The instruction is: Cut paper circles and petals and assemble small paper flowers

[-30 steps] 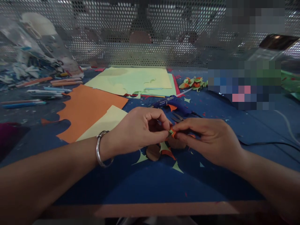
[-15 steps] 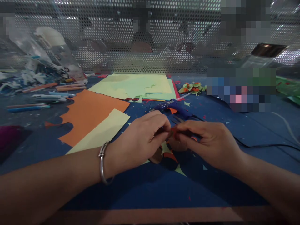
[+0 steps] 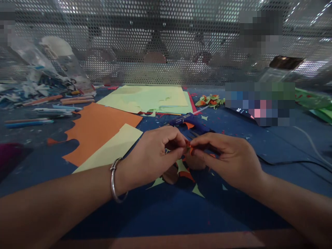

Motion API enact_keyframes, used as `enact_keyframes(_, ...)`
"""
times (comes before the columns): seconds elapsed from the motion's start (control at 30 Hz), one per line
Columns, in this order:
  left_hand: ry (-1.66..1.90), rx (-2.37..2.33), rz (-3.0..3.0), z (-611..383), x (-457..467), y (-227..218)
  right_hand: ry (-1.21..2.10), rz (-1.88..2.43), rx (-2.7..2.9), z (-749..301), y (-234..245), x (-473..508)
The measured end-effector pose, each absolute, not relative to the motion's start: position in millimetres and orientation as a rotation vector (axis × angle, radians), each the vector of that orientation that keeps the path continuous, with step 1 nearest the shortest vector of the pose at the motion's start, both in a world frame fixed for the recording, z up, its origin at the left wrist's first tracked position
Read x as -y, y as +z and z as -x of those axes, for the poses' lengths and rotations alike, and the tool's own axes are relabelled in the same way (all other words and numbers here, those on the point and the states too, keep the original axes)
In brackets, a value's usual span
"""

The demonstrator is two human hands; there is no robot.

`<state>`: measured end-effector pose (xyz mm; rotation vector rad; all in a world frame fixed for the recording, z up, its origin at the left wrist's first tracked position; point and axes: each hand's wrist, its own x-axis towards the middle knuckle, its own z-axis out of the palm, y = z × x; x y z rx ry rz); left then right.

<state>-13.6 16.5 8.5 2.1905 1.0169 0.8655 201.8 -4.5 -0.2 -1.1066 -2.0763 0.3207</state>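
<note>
My left hand and my right hand meet over the blue table top, fingertips pinched together on a small orange and green paper piece. A metal bangle circles my left wrist. Beneath the hands lie green and orange paper offcuts and a brown round piece. A blue glue gun rests just beyond my fingers, its black cord running off to the right.
Orange paper and pale yellow-green sheets lie to the left and behind. Pens and pencils are scattered at far left beside plastic bags. Small finished paper pieces sit near a perforated metal screen.
Both hands stay pinched on the small paper piece, turning it slightly between the fingertips. The view has tilted a little; nothing else on the table has moved.
</note>
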Motion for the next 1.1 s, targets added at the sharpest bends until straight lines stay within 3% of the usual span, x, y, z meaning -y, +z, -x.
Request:
enact_keyframes(0.8,0.983,-0.875,-2.356,12.7,-19.7,2.0,0.208,1.021,2.132,-204.0,1.4,4.1)
enact_keyframes(1.1,0.871,-0.798,-2.585,14.8,-19.7,5.6,0.130,0.937,2.210,-205.3,-2.1,5.2)
